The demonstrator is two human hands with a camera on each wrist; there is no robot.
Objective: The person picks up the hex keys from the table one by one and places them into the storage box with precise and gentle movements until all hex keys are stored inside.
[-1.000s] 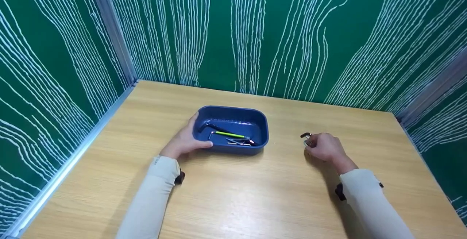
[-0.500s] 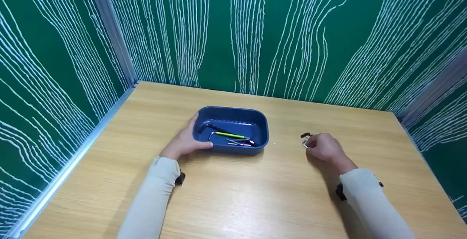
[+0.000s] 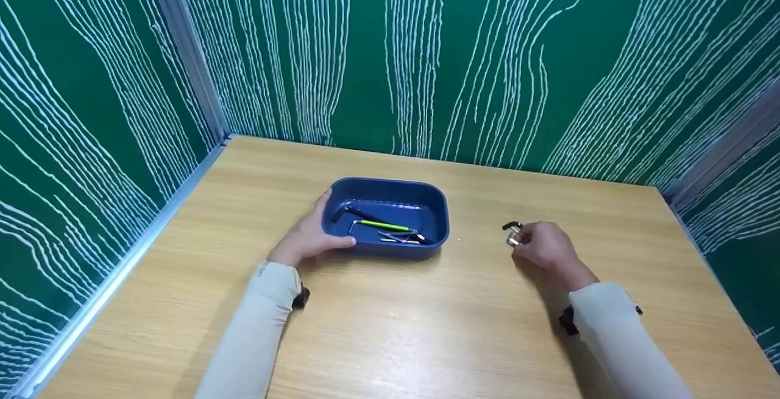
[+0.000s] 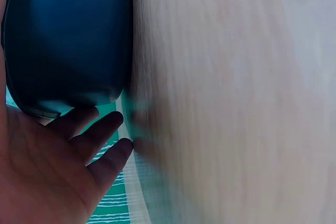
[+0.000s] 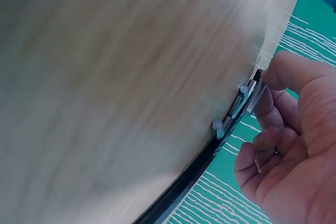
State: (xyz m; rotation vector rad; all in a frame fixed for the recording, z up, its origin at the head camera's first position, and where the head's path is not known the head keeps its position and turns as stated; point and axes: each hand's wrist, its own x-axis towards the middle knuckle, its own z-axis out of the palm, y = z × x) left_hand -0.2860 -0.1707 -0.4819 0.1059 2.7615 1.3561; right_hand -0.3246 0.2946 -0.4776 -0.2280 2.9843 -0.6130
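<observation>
My left hand grips the left end of a dark blue bin, its thumb at the front rim and its fingers round the far side. In the left wrist view, several fingers reach along the end wall of the bin. Inside lie a hex key with a lime sleeve, a long black hex key and several thin metal ones. To the right of the bin, my right hand pinches a silver hex key low over the table. A black bent end shows beside it.
In the right wrist view, short metal ends stick up along a dark bar beside the fingers. The wooden table is enclosed by green walls with white wavy lines, joined by grey corner posts.
The silver hex key at my right fingertips shifts and turns slightly while the hand stays almost in place. My left hand and the bin keep their position.
</observation>
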